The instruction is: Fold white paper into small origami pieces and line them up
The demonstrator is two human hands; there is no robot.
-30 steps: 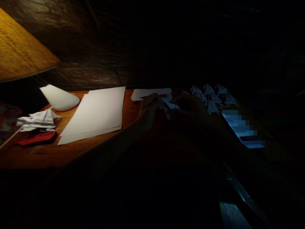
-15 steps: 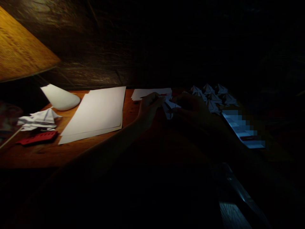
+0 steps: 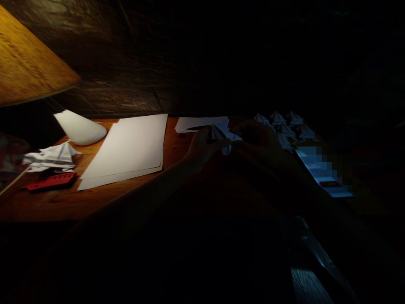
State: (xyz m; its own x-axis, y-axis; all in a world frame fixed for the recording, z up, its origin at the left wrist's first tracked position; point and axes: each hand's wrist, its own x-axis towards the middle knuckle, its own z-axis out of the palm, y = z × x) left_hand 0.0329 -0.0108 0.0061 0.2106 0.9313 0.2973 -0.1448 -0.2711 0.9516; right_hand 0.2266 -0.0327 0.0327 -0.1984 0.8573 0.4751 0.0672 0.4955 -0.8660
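Between my two hands, above the dim middle of the wooden table (image 3: 173, 145), is a small folded paper figure (image 3: 226, 145), white with creased points. My left hand (image 3: 202, 145) grips it from the left, thumb across its front. From the right, my right hand (image 3: 257, 141) pinches its other side; deep shadow hides most of those fingers. Just behind lies a small stack of white paper (image 3: 201, 122). Several similar folded paper figures (image 3: 283, 128) stand grouped to the right of my right hand.
Large white sheets (image 3: 129, 145) lie left of centre. Further left are a lamp with a yellow shade (image 3: 31, 63) and white base (image 3: 80, 131), crumpled folded paper (image 3: 53, 156) and a red object (image 3: 50, 182). A bluish, partly pixelated flat thing (image 3: 319, 173) lies on the right.
The folded paper has been turned and shows a pleated, pointed side by my left hand. My left thumb has shifted right across its front, closer to my right fingers.
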